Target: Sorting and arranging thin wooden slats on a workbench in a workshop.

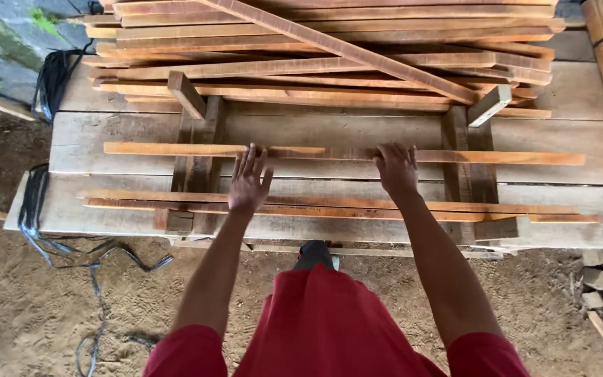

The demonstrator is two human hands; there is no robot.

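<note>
Hands over the long slat point(343, 153), which lies across the two upright posts of the wooden frame point(197, 150). Our left hand point(249, 183) hovers flat, fingers spread, fingertips just touching the slat's near edge. Our right hand point(396, 167) rests on it, fingers curled loosely, not clamped. We judge it best to press evenly at both points, keeping the slat square to the frame. Behind the slat sits the stack of strips point(329, 42).

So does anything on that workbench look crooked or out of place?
One long slat lies diagonally across the otherwise parallel stack of slats at the back. The slat under the left hand and right hand lies straight.
</note>
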